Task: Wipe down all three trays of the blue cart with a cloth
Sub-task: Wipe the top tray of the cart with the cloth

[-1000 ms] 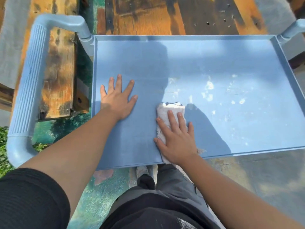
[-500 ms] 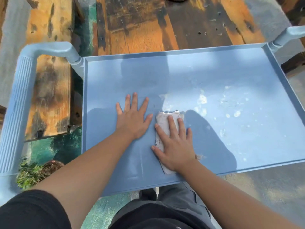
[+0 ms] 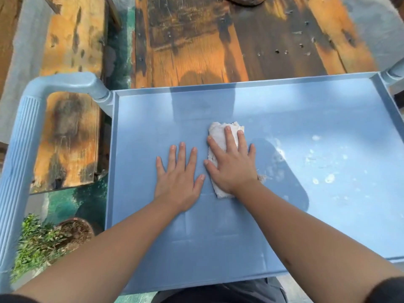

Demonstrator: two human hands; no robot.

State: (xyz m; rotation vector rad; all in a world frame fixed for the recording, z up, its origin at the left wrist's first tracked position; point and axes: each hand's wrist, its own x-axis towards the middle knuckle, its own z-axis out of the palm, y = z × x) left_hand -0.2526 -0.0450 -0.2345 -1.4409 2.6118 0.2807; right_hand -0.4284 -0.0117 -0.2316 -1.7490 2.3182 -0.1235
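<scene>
The blue cart's top tray [image 3: 306,110] fills the middle of the head view. A folded white cloth [image 3: 218,132] lies on it near the centre. My right hand [image 3: 234,165] presses flat on the cloth, fingers spread, covering most of it. Just left of it my left hand [image 3: 178,178] rests flat on the bare tray with fingers apart and nothing in it. White spots and smears [image 3: 328,178] mark the tray to the right of the cloth. The two lower trays are hidden under the top one.
The cart's pale blue ribbed handle [image 3: 24,149] curves along the left side. Weathered orange and dark wooden planks [image 3: 196,40] lie beyond the tray and at the left. A potted plant [image 3: 43,239] stands at the lower left. My dark trousers [image 3: 218,291] show below the tray's near edge.
My right hand has pushed the cloth forward, away from me, over the white smears near the centre. My left hand has stayed flat beside it. The view has tilted, so the tray sits lower in frame.
</scene>
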